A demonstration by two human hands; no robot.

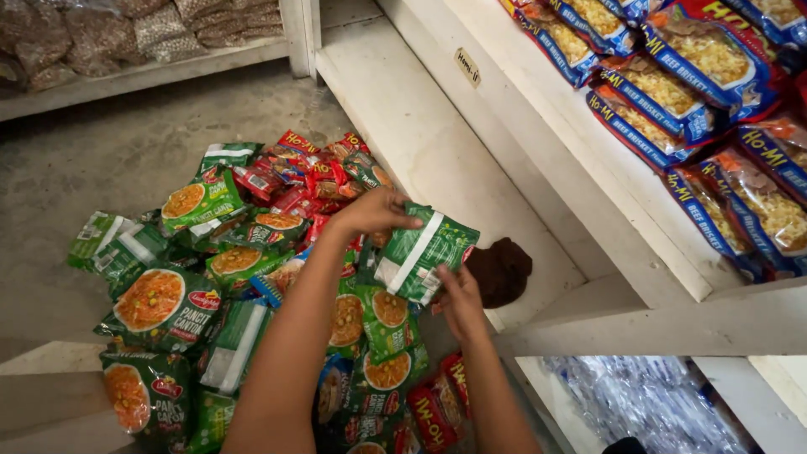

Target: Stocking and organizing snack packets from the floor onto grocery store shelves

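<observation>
Both hands grasp one green noodle packet (424, 252) above the floor pile (210, 286): left hand (374, 212) clenched on its upper edge, right hand (458, 298) pinching its lower corner. Its long axis tilts from lower left to upper right, toward the white shelf (437, 143).

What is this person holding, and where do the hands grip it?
A green noodle packet: the left hand grips its top edge, and the right hand holds its lower right corner.

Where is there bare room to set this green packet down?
Free: the white lower shelf beyond the brown cloth, and the concrete floor left of the packet pile. Crowded: the pile itself and the upper shelf of noodle packs.
</observation>
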